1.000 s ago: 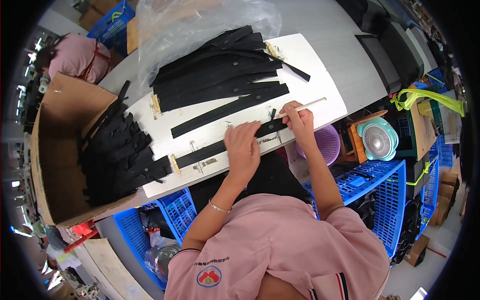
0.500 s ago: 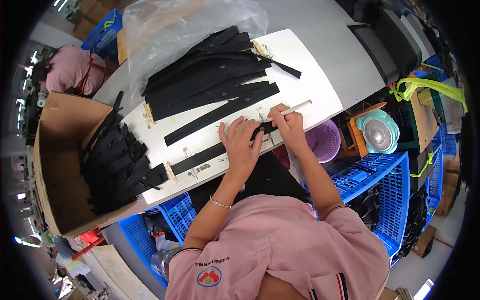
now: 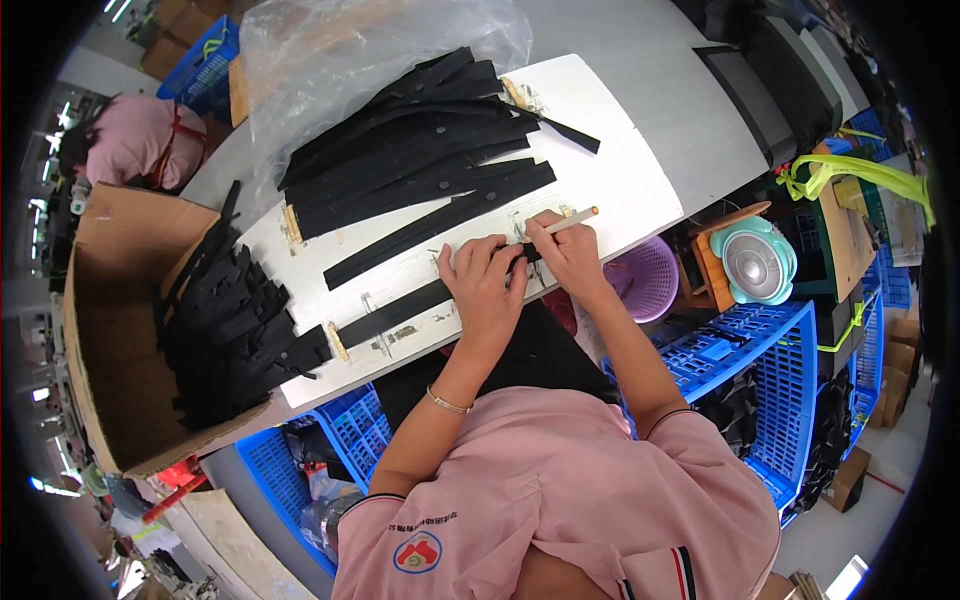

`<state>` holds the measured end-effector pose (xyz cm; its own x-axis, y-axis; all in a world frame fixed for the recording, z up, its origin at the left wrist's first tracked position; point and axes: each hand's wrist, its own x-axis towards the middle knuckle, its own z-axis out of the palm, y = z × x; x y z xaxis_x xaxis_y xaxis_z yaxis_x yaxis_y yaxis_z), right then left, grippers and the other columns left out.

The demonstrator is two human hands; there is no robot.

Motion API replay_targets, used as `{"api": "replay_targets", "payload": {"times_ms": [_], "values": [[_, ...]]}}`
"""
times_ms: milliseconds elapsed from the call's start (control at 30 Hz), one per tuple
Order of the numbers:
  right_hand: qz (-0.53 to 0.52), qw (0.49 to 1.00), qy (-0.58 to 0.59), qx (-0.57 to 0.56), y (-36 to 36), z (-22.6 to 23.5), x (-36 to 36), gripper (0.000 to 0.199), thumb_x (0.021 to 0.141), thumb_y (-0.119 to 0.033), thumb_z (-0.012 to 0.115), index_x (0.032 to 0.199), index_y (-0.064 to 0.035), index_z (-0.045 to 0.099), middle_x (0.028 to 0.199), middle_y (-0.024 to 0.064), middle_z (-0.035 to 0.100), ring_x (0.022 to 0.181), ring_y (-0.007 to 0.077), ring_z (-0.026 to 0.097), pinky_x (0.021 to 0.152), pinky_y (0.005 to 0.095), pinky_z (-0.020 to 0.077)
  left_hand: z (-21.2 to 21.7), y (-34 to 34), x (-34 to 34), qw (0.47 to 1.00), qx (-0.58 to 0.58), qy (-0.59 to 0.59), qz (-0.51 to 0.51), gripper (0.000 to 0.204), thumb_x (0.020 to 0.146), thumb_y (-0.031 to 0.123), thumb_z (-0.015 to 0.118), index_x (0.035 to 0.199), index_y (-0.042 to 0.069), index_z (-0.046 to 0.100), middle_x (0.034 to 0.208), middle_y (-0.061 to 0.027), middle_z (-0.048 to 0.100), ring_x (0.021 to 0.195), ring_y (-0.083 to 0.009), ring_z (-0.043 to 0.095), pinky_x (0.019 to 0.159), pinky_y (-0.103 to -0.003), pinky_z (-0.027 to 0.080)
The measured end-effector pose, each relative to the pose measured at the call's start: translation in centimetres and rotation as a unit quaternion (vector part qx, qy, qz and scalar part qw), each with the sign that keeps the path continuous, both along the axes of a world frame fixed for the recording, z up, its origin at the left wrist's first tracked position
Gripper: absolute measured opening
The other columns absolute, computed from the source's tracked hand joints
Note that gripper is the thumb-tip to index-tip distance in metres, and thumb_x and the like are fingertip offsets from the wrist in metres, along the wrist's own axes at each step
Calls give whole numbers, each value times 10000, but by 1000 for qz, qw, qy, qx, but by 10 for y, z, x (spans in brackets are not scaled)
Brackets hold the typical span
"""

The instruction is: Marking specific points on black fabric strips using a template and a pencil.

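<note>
Still, left hand (image 3: 487,283) flat on strap (image 3: 400,312); right hand's (image 3: 563,248) grip apparently holds pencil (image 3: 570,219).

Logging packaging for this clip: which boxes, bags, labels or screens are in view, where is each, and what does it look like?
Cardboard box: left of the white board, open, brown, holding black strips.
Plastic bag: far end of the board, clear, crumpled.
Small cardboard box: on the floor at right, brown.
Shirt emblem: the person's chest, round, red and green.
No screen shows.
</note>
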<state>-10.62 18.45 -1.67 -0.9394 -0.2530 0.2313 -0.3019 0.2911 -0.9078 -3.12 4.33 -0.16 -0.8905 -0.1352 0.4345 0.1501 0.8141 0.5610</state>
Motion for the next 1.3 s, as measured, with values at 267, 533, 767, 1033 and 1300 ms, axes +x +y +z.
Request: {"api": "replay_targets", "payload": {"times_ms": [267, 533, 767, 1033, 1300], "values": [[-7, 998, -28, -51, 7, -2, 3, 246, 1000, -207, 609, 869, -13, 684, 664, 145, 612, 572, 285, 609, 556, 368, 461, -2, 4, 0, 1000, 3, 3, 8, 173, 823, 145, 796, 983, 121, 736, 1104, -6, 672, 1130, -234, 588, 1154, -510, 262], [29, 998, 35, 39, 8, 3, 2, 278, 977, -229, 611, 781, -34, 638, 654, 143, 615, 585, 293, 633, 563, 389, 468, -3, 5, -1, 1000, 16, 6, 10, 171, 816, 145, 802, 972, 126, 734, 1090, 0, 677, 1132, -232, 586, 1154, -520, 255], [35, 999, -24, -13, 9, -1, 3, 253, 979, -166, 593, 793, -4, 649, 663, 85, 636, 599, 188, 614, 572, 332, 466, -5, -4, 14, 1000, -11, -9, 16, 293, 856, 153, 769, 1144, 121, 728, 1289, -42, 643, 1251, -265, 550, 1185, -561, 205], [-68, 991, -37, -108, 14, -1, 14, 258, 1021, -120, 574, 836, 22, 684, 735, 28, 649, 628, 78, 546, 606, 247, 435, -9, -22, 32, 995, -36, -95, -24, 509, 982, 256, 669, 1454, 103, 556, 1582, -152, 428, 1501, -351, 349, 1166, -712, 126], [-57, 992, -54, -97, 7, -2, 10, 243, 1035, -121, 580, 873, 21, 693, 767, 19, 658, 654, 65, 548, 616, 237, 440, -6, -63, -29, 998, -10, -50, -39, 466, 982, 264, 667, 1379, 30, 596, 1526, -211, 479, 1490, -380, 364, 1191, -716, 91]]}}
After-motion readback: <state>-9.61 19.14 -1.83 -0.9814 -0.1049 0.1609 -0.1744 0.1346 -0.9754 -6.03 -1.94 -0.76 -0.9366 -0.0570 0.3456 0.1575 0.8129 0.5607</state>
